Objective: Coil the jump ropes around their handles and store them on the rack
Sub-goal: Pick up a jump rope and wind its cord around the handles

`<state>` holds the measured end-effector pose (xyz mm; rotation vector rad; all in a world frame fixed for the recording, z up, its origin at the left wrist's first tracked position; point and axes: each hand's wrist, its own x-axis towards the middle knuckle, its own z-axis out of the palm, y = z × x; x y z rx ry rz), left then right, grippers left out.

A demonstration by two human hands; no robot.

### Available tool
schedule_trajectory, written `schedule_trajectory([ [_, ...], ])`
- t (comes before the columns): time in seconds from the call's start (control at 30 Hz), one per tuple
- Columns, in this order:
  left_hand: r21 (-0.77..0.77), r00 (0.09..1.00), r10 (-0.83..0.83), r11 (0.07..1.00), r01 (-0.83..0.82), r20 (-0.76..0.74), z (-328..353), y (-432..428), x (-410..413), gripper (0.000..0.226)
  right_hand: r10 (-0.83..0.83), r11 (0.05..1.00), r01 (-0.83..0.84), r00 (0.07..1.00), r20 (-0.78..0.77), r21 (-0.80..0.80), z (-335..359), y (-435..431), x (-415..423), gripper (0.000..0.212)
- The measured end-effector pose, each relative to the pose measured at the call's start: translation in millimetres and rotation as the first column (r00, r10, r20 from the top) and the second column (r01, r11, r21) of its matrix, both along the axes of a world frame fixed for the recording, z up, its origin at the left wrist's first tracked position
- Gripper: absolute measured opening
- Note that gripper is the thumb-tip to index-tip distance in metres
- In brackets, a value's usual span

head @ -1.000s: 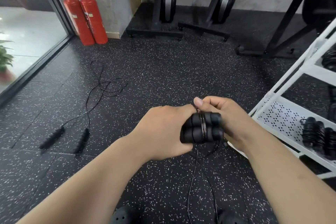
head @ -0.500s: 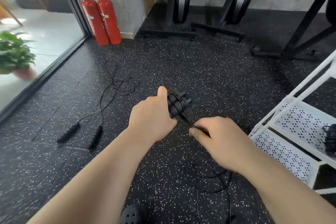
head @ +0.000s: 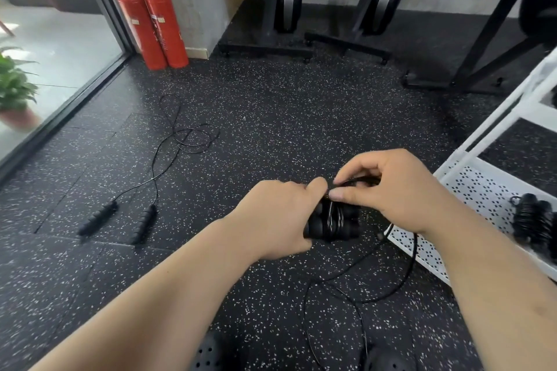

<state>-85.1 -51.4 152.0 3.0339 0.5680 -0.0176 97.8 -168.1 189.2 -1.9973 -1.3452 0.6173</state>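
My left hand (head: 280,217) grips a pair of black jump rope handles (head: 333,223) held side by side, with a few turns of thin black cord around them. Just above the handles, my right hand (head: 388,187) pinches the cord. The loose cord (head: 404,274) loops down to the floor below my hands. A second jump rope (head: 144,220) lies uncoiled on the floor at the left, its two handles side by side. The white rack (head: 482,190) stands at the right, with coiled ropes (head: 536,223) on its perforated shelf.
Two red fire extinguishers (head: 150,21) stand by the wall at the back left, next to a glass door and a potted plant (head: 15,90). Black gym machine frames (head: 286,9) line the back wall. My black shoes (head: 208,352) show at the bottom edge.
My right hand has come up from below the handles to above them, carrying the cord over. The handles have turned from pointing away to lying sideways in my left hand.
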Motion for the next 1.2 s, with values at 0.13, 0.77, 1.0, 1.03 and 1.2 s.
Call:
schedule_trajectory([
  [0.13, -0.047, 0.993, -0.078, 0.996, 0.082, 0.09, 5.0, -6.5, -1.8, 0.057, 0.005, 1.0, -0.001, 0.96, -0.279, 0.012, -0.5, -0.9, 10.7, 0.016],
  [0.77, -0.276, 0.826, 0.517, 0.846, -0.455, 0.223, 2.7, 34.3, -9.8, 0.056, 0.043, 0.981, -0.044, 0.999, -0.011, -0.187, -40.7, 17.9, -58.6, 0.034],
  [1.0, -0.154, 0.871, 0.491, 0.862, -0.484, 0.009, -9.0, 38.2, -13.1, 0.053, 0.24, 0.948, -0.129, 0.891, 0.386, -0.291, -4.5, 1.1, -69.9, 0.019],
  [1.03, -0.141, 0.886, 0.463, 0.876, -0.462, -0.024, -8.7, 35.6, -11.5, 0.056, 0.251, 0.952, -0.142, 0.869, 0.426, -0.271, -1.0, 0.2, -68.0, 0.02],
  [1.2, -0.055, 0.978, 0.16, 0.984, -0.168, -0.135, -6.8, 12.0, -5.8, 0.059, 0.252, 0.965, -0.207, 0.905, 0.343, -0.163, 3.6, 2.5, -40.3, 0.009],
])
